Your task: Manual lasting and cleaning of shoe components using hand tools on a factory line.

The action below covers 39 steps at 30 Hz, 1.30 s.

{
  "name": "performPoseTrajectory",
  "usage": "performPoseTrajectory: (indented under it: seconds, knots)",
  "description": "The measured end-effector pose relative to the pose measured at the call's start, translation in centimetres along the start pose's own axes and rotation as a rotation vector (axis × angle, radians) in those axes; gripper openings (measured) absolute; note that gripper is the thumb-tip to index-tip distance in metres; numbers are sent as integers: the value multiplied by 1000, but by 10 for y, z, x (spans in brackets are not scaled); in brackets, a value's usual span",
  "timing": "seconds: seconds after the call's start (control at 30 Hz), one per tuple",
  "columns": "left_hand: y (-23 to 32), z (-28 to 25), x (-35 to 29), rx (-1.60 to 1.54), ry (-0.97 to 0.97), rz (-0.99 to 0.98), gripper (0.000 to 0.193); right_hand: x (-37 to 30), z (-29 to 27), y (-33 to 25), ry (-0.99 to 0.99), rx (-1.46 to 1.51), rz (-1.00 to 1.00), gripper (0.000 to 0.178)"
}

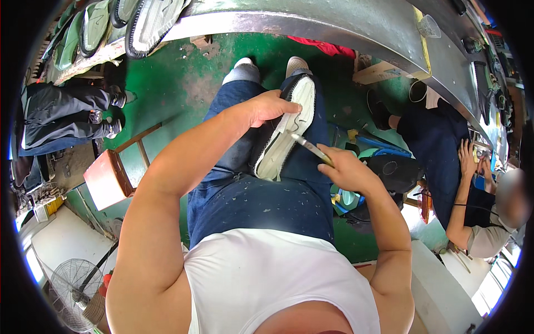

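Observation:
A shoe (274,154) lies bottom up across my thighs, its pale underside facing me and a dark edge running round it. A dark curved line or thread shows on that underside. My left hand (270,107) grips the shoe's far part from the left side, thumb pressed on the pale face. In my right hand (351,170) is a slim silver metal hand tool (309,146), whose tip meets the shoe near its middle. The tool's exact kind is unclear, and its grip end is hidden in my fingers. Small pale scraps dot the dark blue cloth on my lap (261,203).
A metal-edged bench (245,22) curves across the far side, with several shoes (150,25) at its left. A stool (108,179) stands left, near another person's legs (67,111). At right, a co-worker (486,217) sits by the bench. A fan (75,284) is near left.

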<state>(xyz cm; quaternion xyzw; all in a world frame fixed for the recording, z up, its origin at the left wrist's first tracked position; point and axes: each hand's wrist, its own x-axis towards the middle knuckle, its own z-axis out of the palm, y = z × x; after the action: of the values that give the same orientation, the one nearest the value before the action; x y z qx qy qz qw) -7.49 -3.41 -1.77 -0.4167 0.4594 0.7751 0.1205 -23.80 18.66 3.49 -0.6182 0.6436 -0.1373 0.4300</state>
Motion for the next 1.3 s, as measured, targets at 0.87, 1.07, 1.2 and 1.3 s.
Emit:
performPoseTrajectory:
  seconds: [0.87,1.07,1.2,1.3]
  knots:
    - [-32,-2,0,26,-76,245,85,16,19,2,66,-125,85,28]
    - [-30,19,-10,248,182,353,84,-13,47,-9,111,-157,177,24]
    - [-66,22,1,629,421,668,100,-11,45,4,-148,227,338,25]
    - [-78,12,-3,506,293,546,107,-15,60,-21,23,-158,173,21]
